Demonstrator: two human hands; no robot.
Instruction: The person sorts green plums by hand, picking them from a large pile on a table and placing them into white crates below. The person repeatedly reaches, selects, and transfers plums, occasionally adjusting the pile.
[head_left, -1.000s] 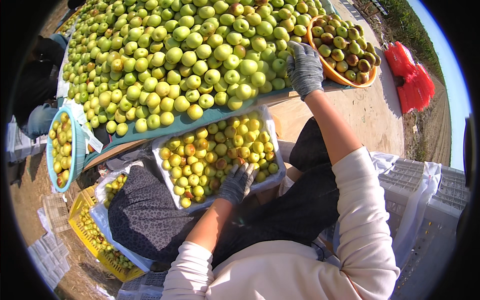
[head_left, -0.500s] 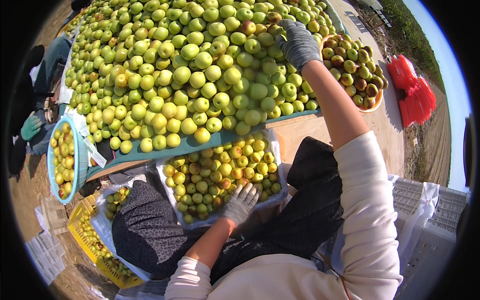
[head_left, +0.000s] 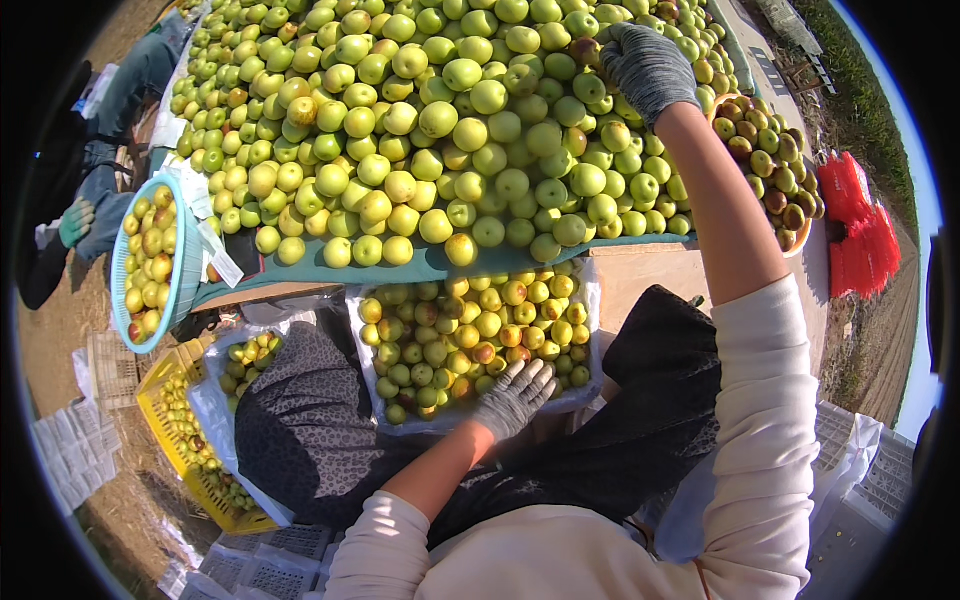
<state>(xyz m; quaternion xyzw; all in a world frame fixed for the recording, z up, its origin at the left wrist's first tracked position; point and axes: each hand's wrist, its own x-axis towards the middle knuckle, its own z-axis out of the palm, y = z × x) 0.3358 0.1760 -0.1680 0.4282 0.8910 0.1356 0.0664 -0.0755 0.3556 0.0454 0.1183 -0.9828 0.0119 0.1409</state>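
Note:
A large heap of green and yellowish jujubes [head_left: 430,120] covers the cloth-lined table in front of me. Over the heap's right side, my right hand [head_left: 652,72], in a grey knit glove, has its fingers curled closed at a reddish-brown jujube [head_left: 587,50]; the fingertips are partly hidden. A white lined crate [head_left: 598,345] sits at my lap below the table edge, filled with yellow-green jujubes, some with brown patches. My left hand [head_left: 515,400], also grey-gloved, rests palm down on the fruit at the crate's near side. Its fingers are spread and hold nothing.
A bowl of browner jujubes [head_left: 765,150] stands right of the heap, near red mesh bags [head_left: 858,225]. At left are a light blue basket [head_left: 185,265] of fruit, a yellow crate [head_left: 165,440] and another person's gloved hand [head_left: 76,222]. Pale crates [head_left: 875,490] stand at lower right.
The whole view has shifted, so the scene sits farther right. My right hand's fingers have curled in more beside the reddish-brown jujube. My left hand stays on the crate's fruit.

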